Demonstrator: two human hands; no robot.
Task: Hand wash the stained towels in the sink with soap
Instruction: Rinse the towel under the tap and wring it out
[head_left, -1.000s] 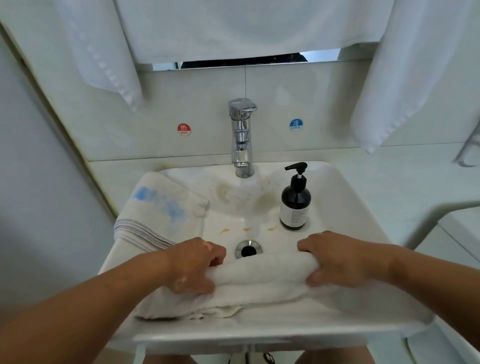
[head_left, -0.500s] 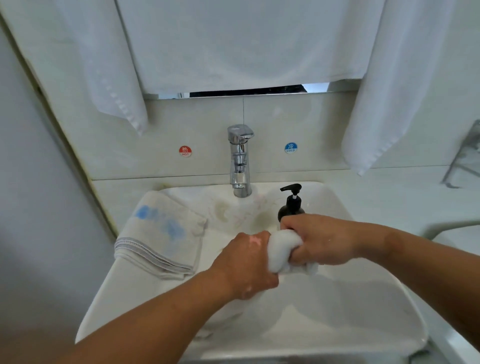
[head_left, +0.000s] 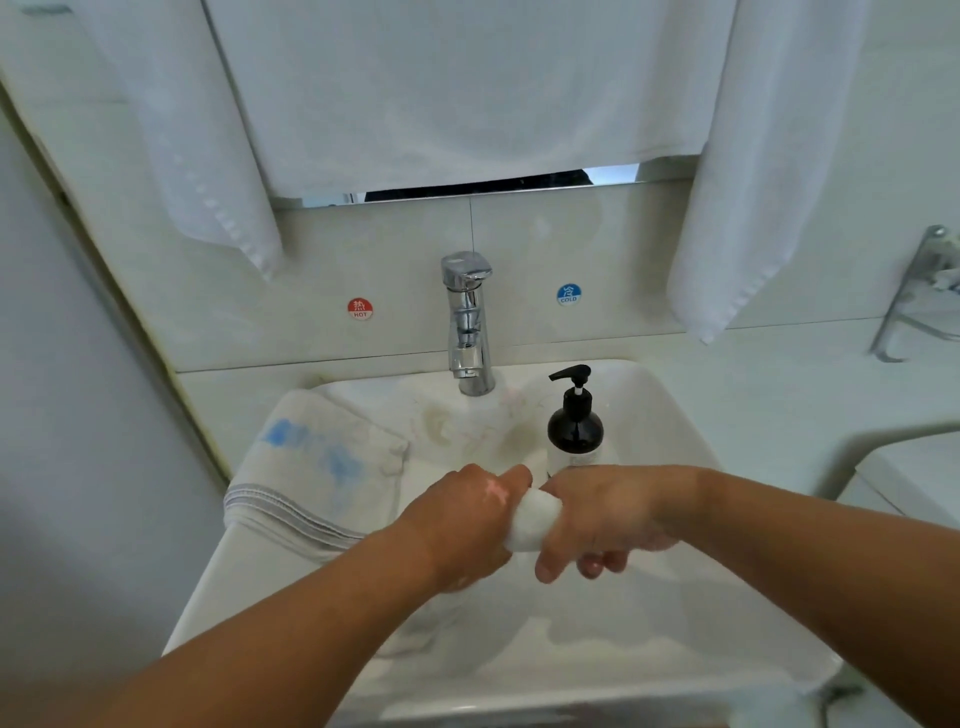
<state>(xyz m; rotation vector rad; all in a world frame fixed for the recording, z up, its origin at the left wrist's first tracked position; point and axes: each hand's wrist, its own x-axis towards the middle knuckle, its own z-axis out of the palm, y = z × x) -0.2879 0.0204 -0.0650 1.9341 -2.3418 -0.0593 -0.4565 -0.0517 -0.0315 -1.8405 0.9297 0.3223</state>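
Note:
Over the middle of the white sink (head_left: 727, 597), both hands hold a bunched wet white towel (head_left: 535, 525). My left hand (head_left: 462, 525) grips its left part, and more of the towel hangs below that hand into the basin. My right hand (head_left: 602, 519) grips the right end, with its fingers curled underneath. A second folded towel (head_left: 317, 473) with blue stains and grey stripes lies on the sink's left rim. A black pump soap bottle (head_left: 574, 423) stands on the back right of the sink, just behind my right hand.
A chrome tap (head_left: 467, 322) stands at the back centre, with hot and cold stickers on the wall to either side. White towels (head_left: 467, 88) hang above the sink. A metal holder (head_left: 919, 296) is on the wall at far right. A wall stands close on the left.
The towel lay stretched along the sink's front edge under both hands. The hands have come together and lifted it bunched over the basin, and the grip has shifted a little since.

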